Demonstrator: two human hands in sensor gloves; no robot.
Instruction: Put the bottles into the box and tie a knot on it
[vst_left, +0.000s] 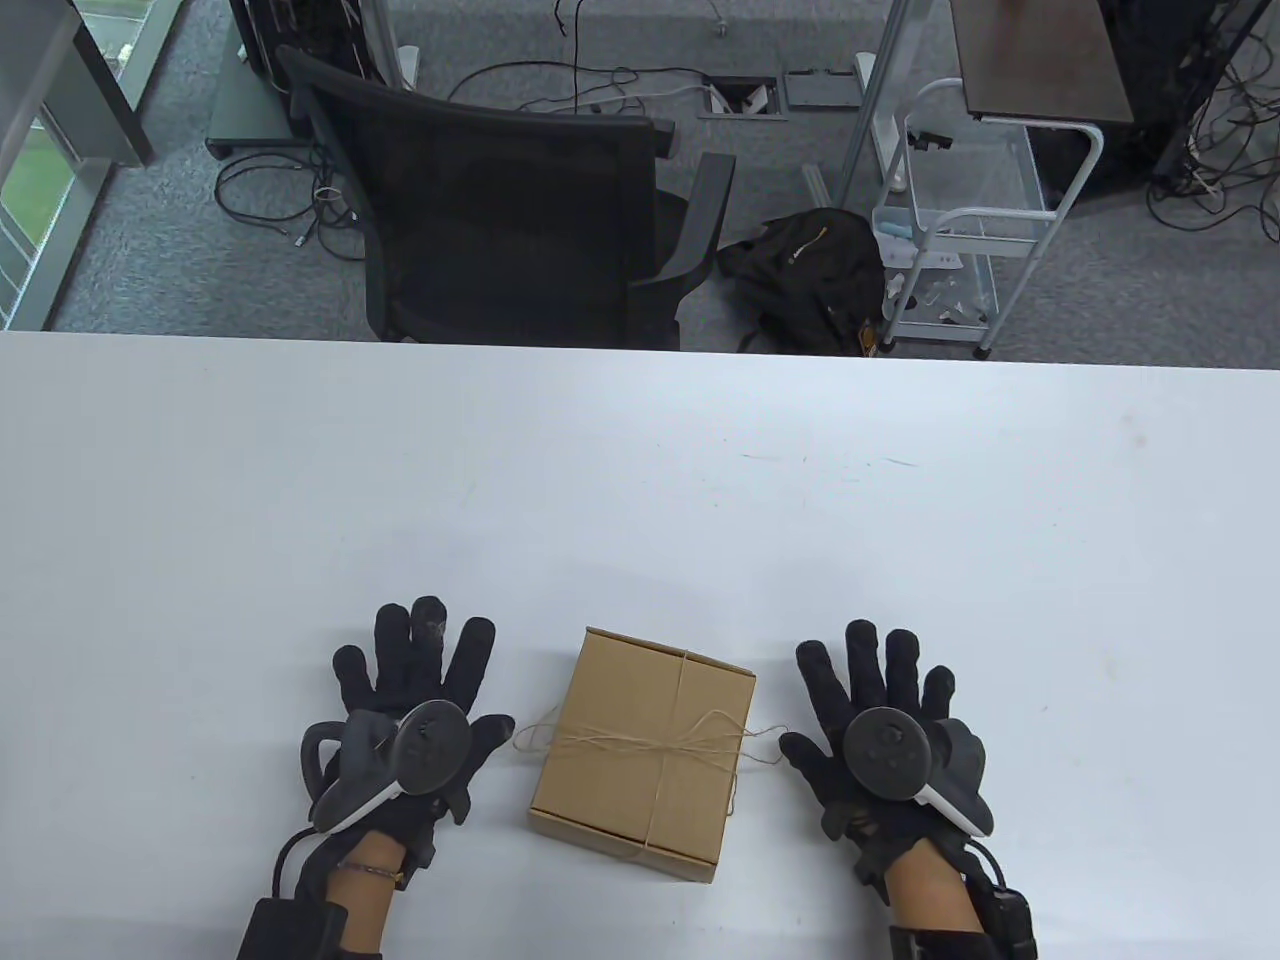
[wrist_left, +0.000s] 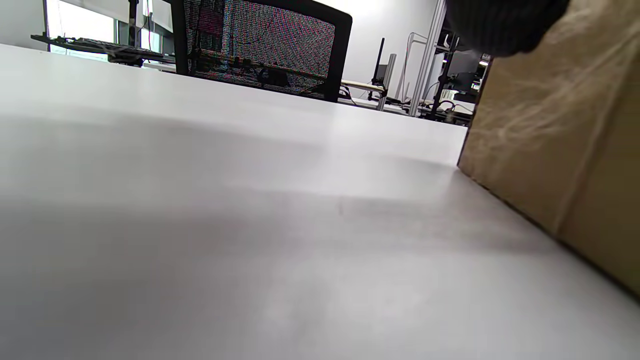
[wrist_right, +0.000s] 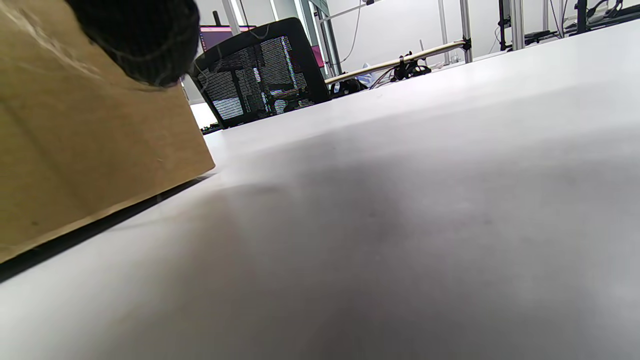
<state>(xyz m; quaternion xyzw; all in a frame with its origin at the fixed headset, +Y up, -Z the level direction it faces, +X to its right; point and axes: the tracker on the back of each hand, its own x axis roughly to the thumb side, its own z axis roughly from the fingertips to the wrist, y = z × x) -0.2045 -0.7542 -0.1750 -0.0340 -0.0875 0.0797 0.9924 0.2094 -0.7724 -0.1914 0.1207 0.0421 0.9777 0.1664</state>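
A closed brown cardboard box (vst_left: 645, 752) sits near the table's front edge, wrapped both ways with thin twine (vst_left: 640, 745) knotted on its lid; loose twine loops hang off its left and right sides. No bottles are in sight. My left hand (vst_left: 415, 690) lies flat on the table left of the box, fingers spread, holding nothing. My right hand (vst_left: 875, 700) lies flat to the box's right, fingers spread, its thumb close to a twine end. The box's side (wrist_left: 560, 135) fills the right of the left wrist view, and the box's other side (wrist_right: 75, 145) fills the left of the right wrist view.
The white table (vst_left: 640, 480) stretches wide behind the box. Beyond its far edge stand a black mesh office chair (vst_left: 500, 200), a black bag (vst_left: 805, 275) on the floor and a white wire cart (vst_left: 960, 230).
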